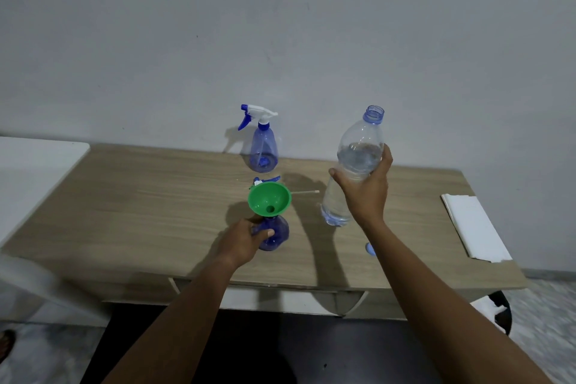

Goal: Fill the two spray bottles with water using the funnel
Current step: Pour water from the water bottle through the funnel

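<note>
Green funnel tops gripped spray bottle; right fingers clasp water bottle beside.

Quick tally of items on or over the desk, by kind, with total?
Spray bottles: 2, far spray bottle, near spray bottle held by the left hand
Funnels: 1, green funnel
Water bottles: 1, water bottle in the right hand
Detached spray heads: 1, spray head
Bottle caps: 1, blue cap
White papers: 1, white paper
Total: 7
</note>
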`<state>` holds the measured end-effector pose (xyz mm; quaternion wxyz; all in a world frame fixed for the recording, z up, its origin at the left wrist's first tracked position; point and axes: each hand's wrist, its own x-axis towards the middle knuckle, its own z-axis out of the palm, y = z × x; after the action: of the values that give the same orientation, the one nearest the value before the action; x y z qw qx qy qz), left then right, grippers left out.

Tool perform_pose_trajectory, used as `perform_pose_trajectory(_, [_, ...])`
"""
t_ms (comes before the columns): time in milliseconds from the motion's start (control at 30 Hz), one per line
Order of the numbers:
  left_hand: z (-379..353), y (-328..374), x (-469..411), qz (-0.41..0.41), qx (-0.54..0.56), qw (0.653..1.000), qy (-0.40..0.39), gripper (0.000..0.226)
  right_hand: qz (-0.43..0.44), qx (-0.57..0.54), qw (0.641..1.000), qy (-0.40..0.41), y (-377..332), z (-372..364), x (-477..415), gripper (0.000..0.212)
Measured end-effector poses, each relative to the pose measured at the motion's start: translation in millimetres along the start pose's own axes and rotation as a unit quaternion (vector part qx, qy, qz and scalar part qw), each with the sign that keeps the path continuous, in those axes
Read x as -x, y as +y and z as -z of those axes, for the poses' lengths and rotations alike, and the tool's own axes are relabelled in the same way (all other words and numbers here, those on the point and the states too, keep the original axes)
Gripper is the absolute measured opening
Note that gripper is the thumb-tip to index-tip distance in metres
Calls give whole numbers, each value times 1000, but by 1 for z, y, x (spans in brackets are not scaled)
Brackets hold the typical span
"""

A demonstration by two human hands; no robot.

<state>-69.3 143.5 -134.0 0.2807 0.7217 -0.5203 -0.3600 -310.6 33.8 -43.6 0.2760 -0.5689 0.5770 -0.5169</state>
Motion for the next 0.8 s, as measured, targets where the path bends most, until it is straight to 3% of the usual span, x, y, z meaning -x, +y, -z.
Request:
perform_pose_trajectory(67, [0,-3,-1,-5,3,1000,0,31,-24,10,997,76,10,-4,21,106])
perform_pose_trajectory(133, [-1,-4,0,-10,22,1000,-3,22,-19,12,989,145,24,-11,49,79])
perform_pose_trajectory(200, [0,-5,2,-21,42,999,-19,26,-14,-30,996,78,35,-19,72,41])
perform_pose_trajectory(267, [1,-6,2,-27,46,998,-33,32,-33,-68,993,-88,38,-27,84,25])
perform_pose_trajectory(367, [5,-12,-1,-22,37,998,-54,39,-49,-80,953,-289,29,-39,87,49])
perform_pose_trajectory(433, [6,-12,0,-16,21,997,-72,25,-69,-97,926,-357,19,-45,85,71])
perform_pose_trajectory(533, [9,-13,1,-31,15,996,-83,21,-77,-120,910,-389,9,-52,81,82])
perform_pose_trajectory(700, [6,-24,-3,-34,8,996,-85,39,-91,-158,905,-384,0,-62,82,67])
perform_pose_trajectory(800, [6,-22,-2,-33,-13,997,-66,19,-108,-207,901,-366,-5,-66,79,56])
